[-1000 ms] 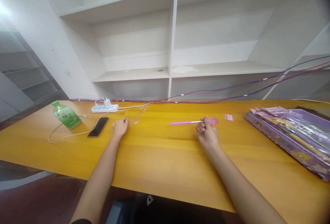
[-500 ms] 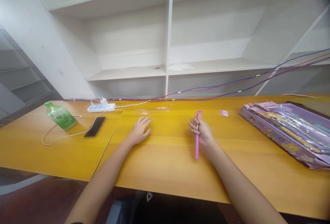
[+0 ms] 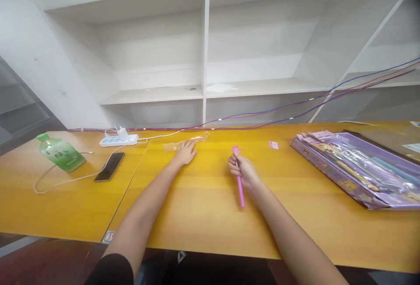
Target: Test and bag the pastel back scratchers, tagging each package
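In my right hand (image 3: 244,170) is a pink back scratcher (image 3: 240,191), gripped around its middle. Its small claw-shaped head pokes out above my fingers, and the pink handle points down toward the table's front edge. My left hand (image 3: 185,153) is open, its fingers stretched over a clear plastic wrapper (image 3: 170,146) lying near the back of the table. The fingertips overlap the wrapper; whether they press on it I cannot tell. A small pink-and-white card (image 3: 273,145) lies beyond my right hand, a little to the right.
On the right, a purple tray (image 3: 331,179) holds several plastic-wrapped items. To the left are a green bottle (image 3: 62,153), a phone (image 3: 110,167) and a white power strip (image 3: 118,140) with cables. White shelving (image 3: 205,35) rises behind the yellow wooden table (image 3: 203,215).
My left hand has reached forward onto the clear wrapper. My right hand still holds the back scratcher, whose handle now slants slightly rightward at the bottom. The view has shifted a little right.
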Demonstrator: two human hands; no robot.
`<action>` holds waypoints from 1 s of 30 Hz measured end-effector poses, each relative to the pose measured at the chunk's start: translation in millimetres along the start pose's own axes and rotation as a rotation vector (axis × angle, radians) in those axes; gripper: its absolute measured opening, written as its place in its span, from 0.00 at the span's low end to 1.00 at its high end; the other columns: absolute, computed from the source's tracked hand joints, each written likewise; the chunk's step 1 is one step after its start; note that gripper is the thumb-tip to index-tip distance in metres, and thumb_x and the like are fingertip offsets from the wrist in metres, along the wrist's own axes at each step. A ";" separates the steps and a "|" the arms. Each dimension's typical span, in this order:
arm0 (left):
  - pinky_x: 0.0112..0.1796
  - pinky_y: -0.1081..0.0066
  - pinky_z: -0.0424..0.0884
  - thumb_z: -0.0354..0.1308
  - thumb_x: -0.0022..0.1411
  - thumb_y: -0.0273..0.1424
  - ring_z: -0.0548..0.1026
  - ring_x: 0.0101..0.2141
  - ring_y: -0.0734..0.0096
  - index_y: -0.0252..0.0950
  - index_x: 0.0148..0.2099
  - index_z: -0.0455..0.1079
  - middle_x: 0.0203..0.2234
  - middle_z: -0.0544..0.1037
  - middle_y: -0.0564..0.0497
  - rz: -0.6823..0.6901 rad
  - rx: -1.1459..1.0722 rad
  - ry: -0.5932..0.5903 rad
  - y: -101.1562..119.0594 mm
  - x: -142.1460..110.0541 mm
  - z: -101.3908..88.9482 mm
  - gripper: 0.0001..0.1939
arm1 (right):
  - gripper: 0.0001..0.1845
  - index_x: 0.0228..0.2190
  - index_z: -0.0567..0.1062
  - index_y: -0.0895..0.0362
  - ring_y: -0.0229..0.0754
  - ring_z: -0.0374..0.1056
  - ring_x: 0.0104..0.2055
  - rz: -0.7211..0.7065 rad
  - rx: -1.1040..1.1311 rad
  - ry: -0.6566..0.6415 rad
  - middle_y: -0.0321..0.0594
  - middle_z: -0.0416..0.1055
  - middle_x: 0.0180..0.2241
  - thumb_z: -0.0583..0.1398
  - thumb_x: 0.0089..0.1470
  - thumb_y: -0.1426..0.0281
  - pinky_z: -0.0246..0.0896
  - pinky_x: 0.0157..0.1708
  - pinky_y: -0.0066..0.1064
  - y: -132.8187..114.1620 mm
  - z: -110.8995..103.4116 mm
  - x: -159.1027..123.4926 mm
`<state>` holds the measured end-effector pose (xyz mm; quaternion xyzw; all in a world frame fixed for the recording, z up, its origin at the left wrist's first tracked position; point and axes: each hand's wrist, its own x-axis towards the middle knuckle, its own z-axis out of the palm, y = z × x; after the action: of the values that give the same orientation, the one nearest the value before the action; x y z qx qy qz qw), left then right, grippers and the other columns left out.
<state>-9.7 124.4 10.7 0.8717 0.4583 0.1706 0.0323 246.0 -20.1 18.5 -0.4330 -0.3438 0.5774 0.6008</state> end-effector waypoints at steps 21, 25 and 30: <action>0.59 0.46 0.70 0.63 0.67 0.42 0.70 0.58 0.47 0.40 0.63 0.66 0.57 0.74 0.40 0.179 -0.083 0.047 85.1 -129.9 -30.3 0.26 | 0.18 0.28 0.70 0.54 0.31 0.50 0.17 0.044 -0.637 -0.040 0.26 0.57 0.17 0.68 0.49 0.55 0.42 0.18 0.26 27.6 6.5 -3.4; 0.63 0.45 0.68 0.67 0.64 0.43 0.68 0.64 0.45 0.40 0.73 0.54 0.65 0.69 0.38 0.174 -0.217 0.031 76.5 -129.5 -24.9 0.41 | 0.24 0.33 0.66 0.52 0.29 0.45 0.17 0.092 -0.406 -0.219 0.22 0.53 0.19 0.69 0.50 0.49 0.39 0.17 0.24 25.1 28.8 -22.7; 0.58 0.52 0.74 0.64 0.67 0.38 0.76 0.57 0.52 0.42 0.70 0.57 0.58 0.75 0.41 0.205 -0.324 0.019 70.5 -131.7 -30.2 0.33 | 0.26 0.33 0.67 0.52 0.28 0.44 0.18 0.066 -0.344 -0.245 0.22 0.55 0.20 0.72 0.47 0.50 0.38 0.17 0.24 19.0 44.4 -36.8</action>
<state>-32.7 -26.0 18.8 0.8955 0.3339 0.2530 0.1504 194.4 -51.9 21.5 -0.4669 -0.4935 0.5777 0.4525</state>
